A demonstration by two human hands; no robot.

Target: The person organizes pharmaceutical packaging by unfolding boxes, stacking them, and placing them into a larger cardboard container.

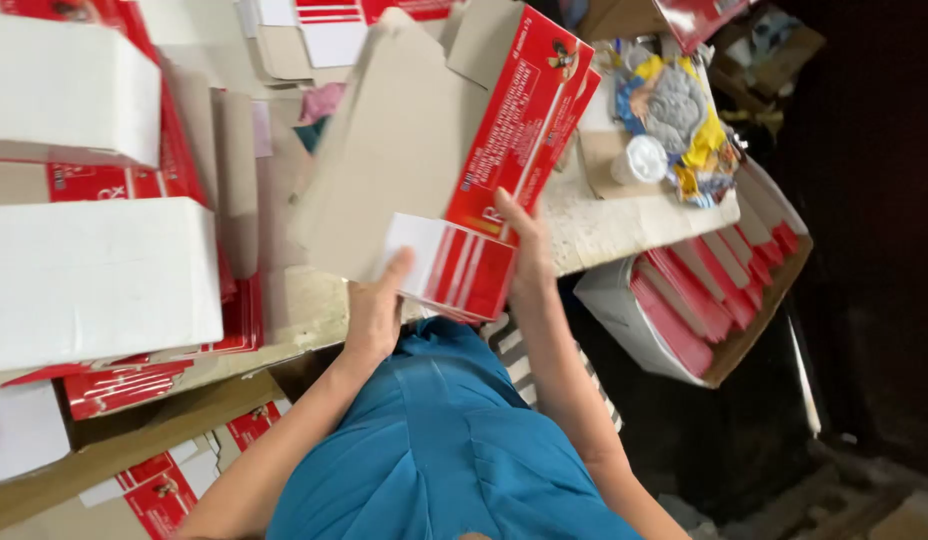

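- A flat red-and-white carton [454,170], its bare grey inside facing up, was held over the stone table [604,230] near the middle of the view.
- The left hand [376,305] gripped its white end at seven o'clock; the right hand [529,255] clasped the red panel at five o'clock.
- It seemed only partly formed: panels were still splayed and flaps unfolded.
- Closed white boxes [94,280] sat at nine o'clock, apparently finished, atop more red flat cartons [124,385].
- At four o'clock, a tray of red packs [704,300] leaned below the table edge.
- At one o'clock lay a plastic bag [679,120] and a white cup [640,160]; nothing blocked the hands.
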